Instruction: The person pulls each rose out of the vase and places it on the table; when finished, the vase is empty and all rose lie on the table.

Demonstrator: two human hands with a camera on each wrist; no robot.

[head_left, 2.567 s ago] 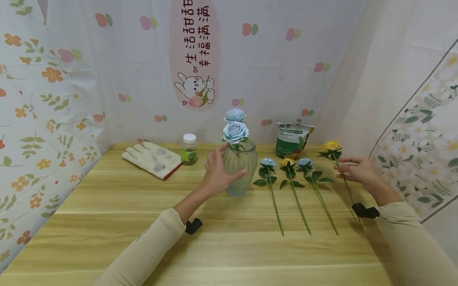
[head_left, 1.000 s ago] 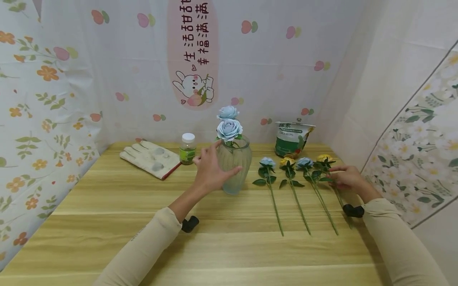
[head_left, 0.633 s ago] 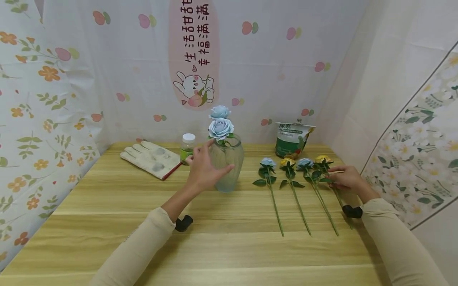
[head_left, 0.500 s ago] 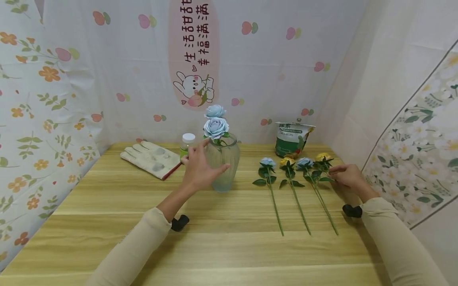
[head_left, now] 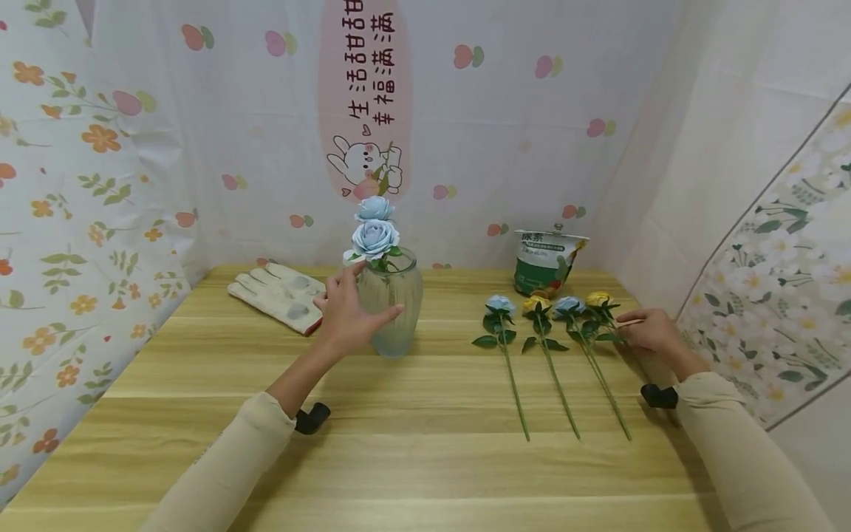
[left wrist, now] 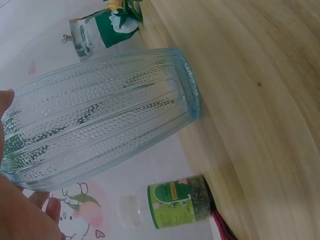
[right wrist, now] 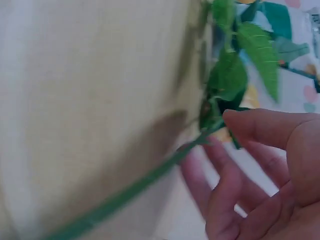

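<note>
My left hand (head_left: 349, 310) grips the side of a clear ribbed glass vase (head_left: 395, 314), thumb across the front and fingers around the left. Two pale blue roses (head_left: 375, 238) rise from its mouth. In the left wrist view the vase's thick base (left wrist: 187, 87) shows close to the tabletop. At the right, my right hand (head_left: 651, 332) pinches the green stem (right wrist: 135, 187) of a yellow rose (head_left: 600, 298) between thumb and fingers, low over the table. Its bloom lies beside a row of three roses: blue (head_left: 500, 304), yellow (head_left: 535, 304) and blue (head_left: 569, 306).
A green-and-white pouch (head_left: 547, 264) with a clip stands behind the rose row. A white work glove (head_left: 275, 295) lies at the back left. The small jar with a green label (left wrist: 172, 205) is mostly hidden behind the left hand in the head view. Printed cloth (head_left: 479, 133) surrounds the table.
The left hand has moved the vase with its two blue roses leftward. My right hand has lowered the yellow rose from the right, bringing it down beside the others.
</note>
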